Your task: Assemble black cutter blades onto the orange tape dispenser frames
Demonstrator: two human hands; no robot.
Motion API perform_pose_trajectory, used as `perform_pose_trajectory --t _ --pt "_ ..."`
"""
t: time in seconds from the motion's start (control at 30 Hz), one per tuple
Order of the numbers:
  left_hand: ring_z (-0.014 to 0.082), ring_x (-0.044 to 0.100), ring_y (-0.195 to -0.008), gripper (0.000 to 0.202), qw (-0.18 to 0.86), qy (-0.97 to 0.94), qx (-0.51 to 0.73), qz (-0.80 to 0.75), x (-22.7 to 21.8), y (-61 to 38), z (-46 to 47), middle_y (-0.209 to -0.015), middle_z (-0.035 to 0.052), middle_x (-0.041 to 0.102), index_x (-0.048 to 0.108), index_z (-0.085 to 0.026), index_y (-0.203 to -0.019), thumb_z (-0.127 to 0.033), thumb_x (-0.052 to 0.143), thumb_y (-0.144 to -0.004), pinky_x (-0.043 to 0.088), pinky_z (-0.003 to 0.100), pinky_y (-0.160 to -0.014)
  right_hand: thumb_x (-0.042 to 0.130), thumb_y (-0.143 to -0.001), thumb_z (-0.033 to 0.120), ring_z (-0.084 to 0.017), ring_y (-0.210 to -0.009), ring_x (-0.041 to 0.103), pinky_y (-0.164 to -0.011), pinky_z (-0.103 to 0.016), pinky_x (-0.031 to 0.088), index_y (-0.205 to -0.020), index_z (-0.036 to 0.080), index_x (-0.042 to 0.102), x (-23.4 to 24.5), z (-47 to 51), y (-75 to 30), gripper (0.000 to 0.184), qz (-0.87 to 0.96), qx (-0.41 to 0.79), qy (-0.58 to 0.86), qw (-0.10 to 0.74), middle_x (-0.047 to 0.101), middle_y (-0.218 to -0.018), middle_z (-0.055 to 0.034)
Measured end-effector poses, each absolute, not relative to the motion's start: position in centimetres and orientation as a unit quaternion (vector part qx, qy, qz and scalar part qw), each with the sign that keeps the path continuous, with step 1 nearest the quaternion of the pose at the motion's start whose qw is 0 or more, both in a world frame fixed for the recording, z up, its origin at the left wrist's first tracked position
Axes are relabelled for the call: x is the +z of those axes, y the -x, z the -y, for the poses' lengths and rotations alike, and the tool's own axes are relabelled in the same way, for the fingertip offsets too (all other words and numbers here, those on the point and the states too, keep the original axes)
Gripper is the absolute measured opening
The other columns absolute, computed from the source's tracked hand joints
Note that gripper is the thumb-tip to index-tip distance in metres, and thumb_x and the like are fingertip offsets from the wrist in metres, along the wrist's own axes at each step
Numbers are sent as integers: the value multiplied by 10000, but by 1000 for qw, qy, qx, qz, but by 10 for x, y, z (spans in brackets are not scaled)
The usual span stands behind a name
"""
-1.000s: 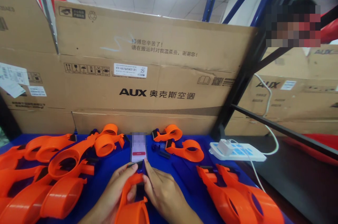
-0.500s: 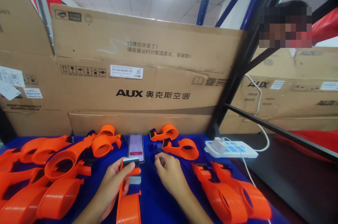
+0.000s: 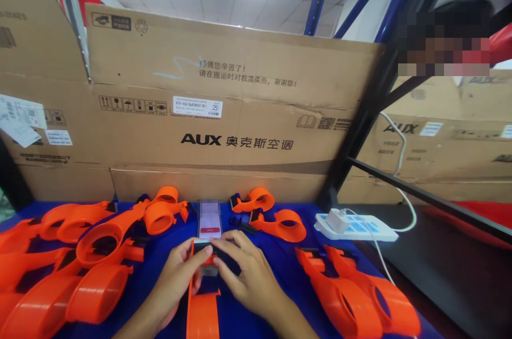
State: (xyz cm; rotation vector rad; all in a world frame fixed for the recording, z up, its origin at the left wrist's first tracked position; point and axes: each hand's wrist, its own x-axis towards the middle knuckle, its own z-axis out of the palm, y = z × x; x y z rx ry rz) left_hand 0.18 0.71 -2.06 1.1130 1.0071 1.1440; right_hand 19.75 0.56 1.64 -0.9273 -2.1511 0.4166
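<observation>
Tape dispenser in left hand, we are grasping it. Our right hand is touching its end, grip unclear.

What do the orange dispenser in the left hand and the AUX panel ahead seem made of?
Orange dispenser: probably smooth, semi-glossy plastic, judging by its even colour and soft highlights.
AUX panel: likely matt brown cardboard, given its creases and printing.

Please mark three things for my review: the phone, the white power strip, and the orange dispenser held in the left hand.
phone [image 3: 210, 222]: head view, on its screen
white power strip [image 3: 363, 227]: head view, on its socket face
orange dispenser [image 3: 204, 316]: head view, on its ring
</observation>
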Motion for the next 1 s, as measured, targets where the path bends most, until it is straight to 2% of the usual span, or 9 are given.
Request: perform_pose_trajectory --t 0.13,0.27,0.4,0.5,0.6,0.77,0.87,0.93,1.0 --pt "69 424 -399 390 587 -460 501 -440 -16 2 -7 -534 -77 520 694 -187 -978 -523 806 -815 327 177 -390 578 -1022 256 -224 -1082 665 -936 -337 544 -1265 277 661 15 -7 -197 258 824 168 364 400 691 -1180 -70" --pt "85 422 -364 415 608 -382 545 -434 -10 14 -15 -485 -42 557 691 -178 -863 -580 775 -806 313 195 -370 577 -1010 233 -241 -1038 654 -927 -370 531 -1201 254 653 18 -11 -205 206 794 139 421 415 698 -1135 -73" --pt "110 425 -322 493 629 -355 548 -422 -9 23 -25 -406 -21 530 655 -184 -759 -672 669 -833 323 220 -365 611 -962 197 -276 -1064 625 -946 -413 495 -1110 240 684 15 -11 -204 171 811 95 466 340 699 -1104 -78" --pt "107 421 -319 470 627 -356 548 -425 -10 21 -24 -398 -29 527 640 -195 -758 -658 690 -822 338 221 -373 643 -936 192 -284 -1042 616 -932 -424 478 -1096 239 716 5 -9 -196 182 827 77 485 275 696 -1090 -85" --pt "93 420 -335 450 615 -358 552 -435 -12 15 -19 -423 -38 539 617 -198 -735 -626 740 -802 328 205 -374 653 -932 187 -290 -1036 615 -914 -426 468 -1096 230 734 -5 -8 -189 188 824 78 498 260 705 -1081 -96" --pt "82 414 -365 412 592 -383 543 -456 -15 11 -15 -471 -46 553 644 -195 -767 -582 778 -802 306 187 -368 621 -970 200 -274 -1018 624 -918 -416 466 -1117 240 729 0 -10 -189 187 799 127 472 349 735 -1065 -79" --pt "88 404 -367 396 577 -438 512 -461 -16 8 -13 -470 -54 534 705 -190 -877 -577 764 -820 285 192 -363 573 -1026 285 -230 -926 638 -856 -359 488 -1112 240 725 10 -9 -189 180 767 194 446 419 730 -988 -56" --pt "90 383 -368 419 559 -499 479 -457 -16 5 -10 -470 -63 508 723 -190 -972 -594 713 -863 272 201 -368 605 -1013 310 -214 -903 641 -824 -329 494 -1102 237 724 15 -7 -187 166 758 233 424 438 720 -968 -45" --pt "93 382 -383 437 541 -552 451 -447 -14 1 -6 -483 -67 488 727 -181 -1019 -597 669 -897 265 209 -381 637 -991 307 -210 -912 640 -809 -312 491 -1010 230 732 17 -5 -185 123 759 253 407 441 712 -952 -41"
